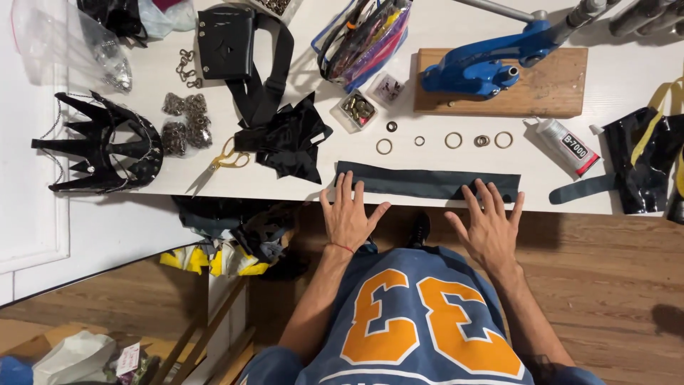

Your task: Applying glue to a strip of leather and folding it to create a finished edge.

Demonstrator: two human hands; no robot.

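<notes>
Fingers of both hands, left [348, 217] and right [488, 224], lie spread and flat, pressing the ends of a dark strip [427, 183] at the bench [456, 28] edge, gripping nothing.

Strip of material [427, 183] lies along the near edge of the tabletop [456, 78]. Left hand [349, 217] rests flat at the strip's left end, right hand [490, 224] at its right end, fingers spread. Behind the strip, a row of metal rings [453, 140]. Behind those, right of centre, a hand press [484, 64] on a wooden board [548, 89]. Glue tube [568, 146] right of the rings. Scissors [221, 162] left of the strip; spiked crown [100, 146] at far left edge.
</notes>
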